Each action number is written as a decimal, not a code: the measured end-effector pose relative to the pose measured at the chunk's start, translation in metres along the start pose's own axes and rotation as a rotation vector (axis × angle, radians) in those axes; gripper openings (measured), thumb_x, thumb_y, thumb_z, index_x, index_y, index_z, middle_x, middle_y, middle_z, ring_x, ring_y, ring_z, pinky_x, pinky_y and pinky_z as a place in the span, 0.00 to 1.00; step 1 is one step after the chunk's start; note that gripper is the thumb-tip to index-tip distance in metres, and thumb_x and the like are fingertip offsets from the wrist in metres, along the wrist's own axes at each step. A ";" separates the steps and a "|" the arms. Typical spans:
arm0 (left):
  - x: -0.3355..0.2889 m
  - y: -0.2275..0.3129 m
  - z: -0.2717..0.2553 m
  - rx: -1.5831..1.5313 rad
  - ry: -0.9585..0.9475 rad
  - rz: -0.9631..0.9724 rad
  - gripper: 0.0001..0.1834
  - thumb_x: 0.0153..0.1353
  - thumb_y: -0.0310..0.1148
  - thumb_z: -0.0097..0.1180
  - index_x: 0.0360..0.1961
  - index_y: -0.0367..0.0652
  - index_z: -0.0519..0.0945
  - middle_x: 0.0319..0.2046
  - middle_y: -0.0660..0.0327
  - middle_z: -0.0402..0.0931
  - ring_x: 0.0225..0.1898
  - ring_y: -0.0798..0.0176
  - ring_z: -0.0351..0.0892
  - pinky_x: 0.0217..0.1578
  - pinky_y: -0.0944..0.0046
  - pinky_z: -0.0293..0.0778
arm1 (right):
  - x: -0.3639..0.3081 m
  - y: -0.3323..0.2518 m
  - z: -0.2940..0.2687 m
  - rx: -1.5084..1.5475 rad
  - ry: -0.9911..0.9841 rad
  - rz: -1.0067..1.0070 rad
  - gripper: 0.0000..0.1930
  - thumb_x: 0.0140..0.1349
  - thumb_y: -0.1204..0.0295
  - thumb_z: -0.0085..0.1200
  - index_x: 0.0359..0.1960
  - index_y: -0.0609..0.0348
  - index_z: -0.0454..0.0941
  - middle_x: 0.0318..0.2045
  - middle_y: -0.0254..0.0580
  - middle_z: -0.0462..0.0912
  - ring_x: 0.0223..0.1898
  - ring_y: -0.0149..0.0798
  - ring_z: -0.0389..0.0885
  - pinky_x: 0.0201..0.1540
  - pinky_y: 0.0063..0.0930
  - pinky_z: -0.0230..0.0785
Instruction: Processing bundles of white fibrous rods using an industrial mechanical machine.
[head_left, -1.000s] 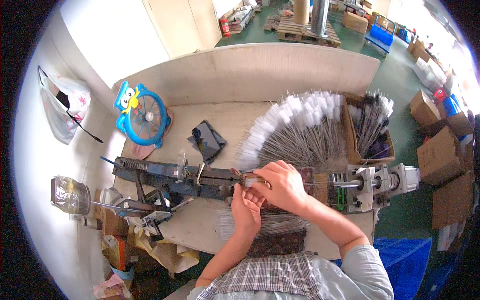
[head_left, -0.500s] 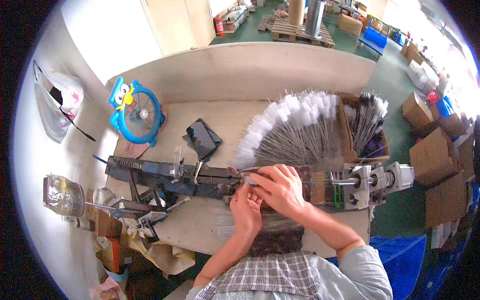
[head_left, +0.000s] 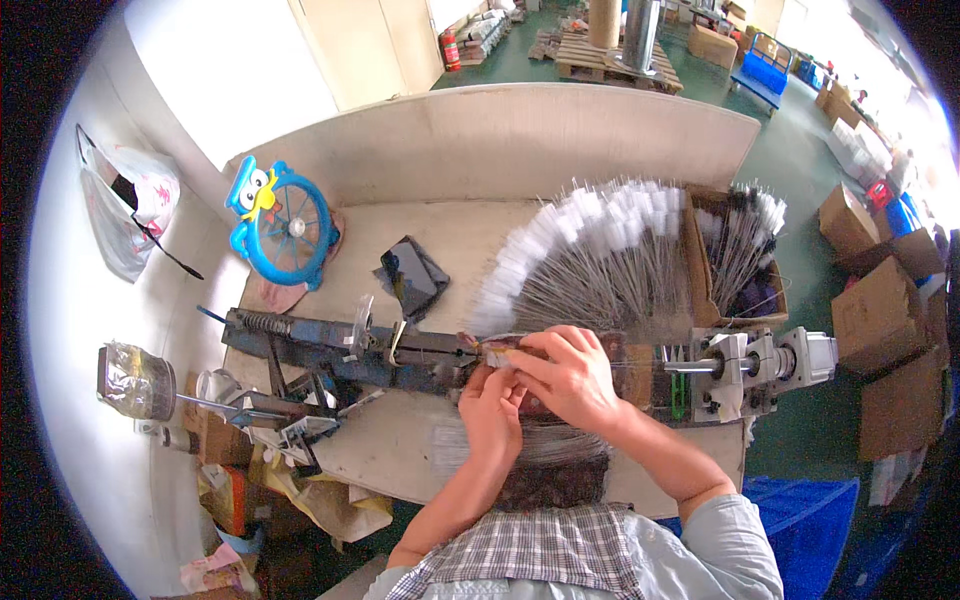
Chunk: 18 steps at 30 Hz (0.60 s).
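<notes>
Hands point(head_left: 540, 385) crowd machine point(head_left: 350, 350) near bench edge point(head_left: 400, 490).

A pale workbench point(head_left: 420, 455) stands against a white wall point(head_left: 230, 70), green floor point(head_left: 800, 150) beyond.

Your hands point(head_left: 545, 385) meet at the middle of the blue metal jig point(head_left: 340, 350), which bars the bench from left to right. Behind it the fan of white-tipped wire brushes point(head_left: 590, 260) fills the right half; the cardboard box point(head_left: 735, 265) of brushes walls the far right. The motor unit point(head_left: 760, 365) blocks your right. Bare tabletop point(head_left: 400, 455) lies open front-left, and behind the black phone point(head_left: 412, 275) near the blue fan point(head_left: 290, 225).
</notes>
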<state>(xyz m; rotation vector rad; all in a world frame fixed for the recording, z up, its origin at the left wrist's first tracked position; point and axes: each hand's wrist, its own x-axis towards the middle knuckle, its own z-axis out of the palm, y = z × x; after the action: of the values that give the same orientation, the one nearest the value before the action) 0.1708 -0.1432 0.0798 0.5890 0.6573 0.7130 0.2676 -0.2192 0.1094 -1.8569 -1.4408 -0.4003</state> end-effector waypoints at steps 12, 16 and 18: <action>0.001 0.000 -0.010 -0.161 0.017 -0.108 0.05 0.60 0.32 0.48 0.30 0.44 0.71 0.31 0.67 0.72 0.35 0.70 0.72 0.40 0.67 0.69 | 0.006 -0.007 0.007 0.068 -0.028 0.034 0.16 0.42 0.67 0.63 0.36 0.52 0.81 0.36 0.33 0.79 0.39 0.37 0.75 0.41 0.33 0.65; 0.002 -0.001 -0.014 -0.195 -0.025 -0.099 0.04 0.59 0.29 0.49 0.34 0.42 0.71 0.30 0.65 0.72 0.35 0.69 0.73 0.41 0.66 0.68 | 0.006 -0.009 0.011 0.041 -0.035 0.058 0.16 0.42 0.67 0.63 0.36 0.52 0.81 0.36 0.33 0.79 0.39 0.37 0.76 0.41 0.32 0.65; -0.002 0.000 -0.007 -0.144 -0.012 -0.071 0.02 0.59 0.28 0.49 0.33 0.42 0.71 0.31 0.66 0.73 0.34 0.70 0.73 0.39 0.67 0.69 | 0.004 -0.008 0.011 0.016 -0.013 0.065 0.15 0.42 0.67 0.63 0.35 0.52 0.81 0.35 0.33 0.79 0.38 0.37 0.76 0.40 0.32 0.66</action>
<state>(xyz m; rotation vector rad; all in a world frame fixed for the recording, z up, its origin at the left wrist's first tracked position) 0.1644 -0.1434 0.0757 0.4347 0.6075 0.6834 0.2592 -0.2082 0.1077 -1.8912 -1.3837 -0.3444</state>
